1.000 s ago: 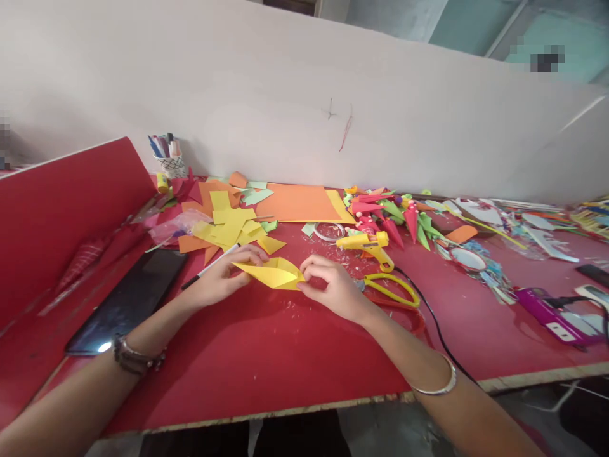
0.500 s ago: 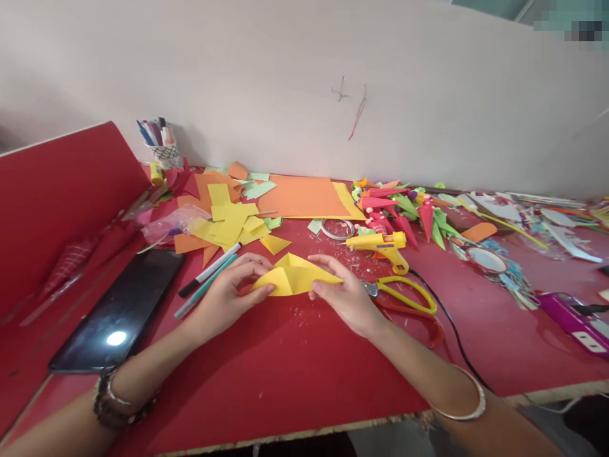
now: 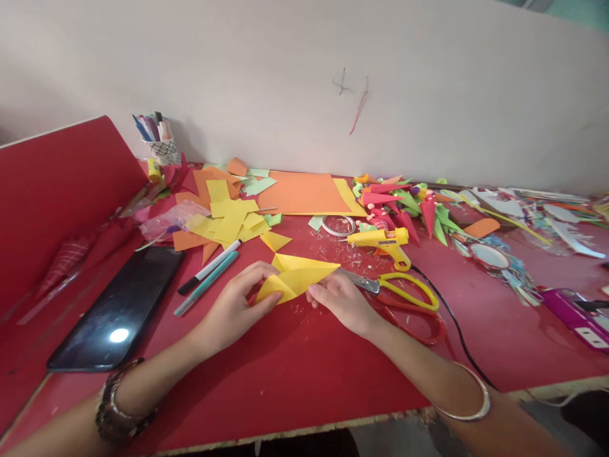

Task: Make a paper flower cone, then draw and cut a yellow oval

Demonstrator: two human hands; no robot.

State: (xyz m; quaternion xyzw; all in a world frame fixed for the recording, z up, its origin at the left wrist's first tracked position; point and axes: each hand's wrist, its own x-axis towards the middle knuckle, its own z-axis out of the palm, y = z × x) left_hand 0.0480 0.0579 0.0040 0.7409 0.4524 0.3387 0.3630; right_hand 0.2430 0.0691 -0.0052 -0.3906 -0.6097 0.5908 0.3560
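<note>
A piece of yellow paper (image 3: pixel 302 277), creased and partly folded over, is held above the red table. My left hand (image 3: pixel 240 308) pinches its left end, the thumb on the near face and the fingers behind. On the right, my right hand (image 3: pixel 342 304) is closed with thumb and fingertips at the paper's lower right edge. Just beyond the paper lies a small yellow paper piece (image 3: pixel 276 241). Scissors (image 3: pixel 409 293) with yellow and red handles rest right of my right hand, below a yellow glue gun (image 3: pixel 380 240).
A phone (image 3: pixel 118 311) and two markers (image 3: pixel 209 279) lie to the left. Behind them are yellow paper scraps (image 3: pixel 231 216) and an orange sheet (image 3: pixel 297 193). Paper cones (image 3: pixel 404 203) are heaped at the back right. The glue gun's black cord (image 3: pixel 457 324) runs to the table edge.
The yellow paper has been turned and its fold has shifted, with its right point now raised. My right hand has slid from the right tip to the lower edge.
</note>
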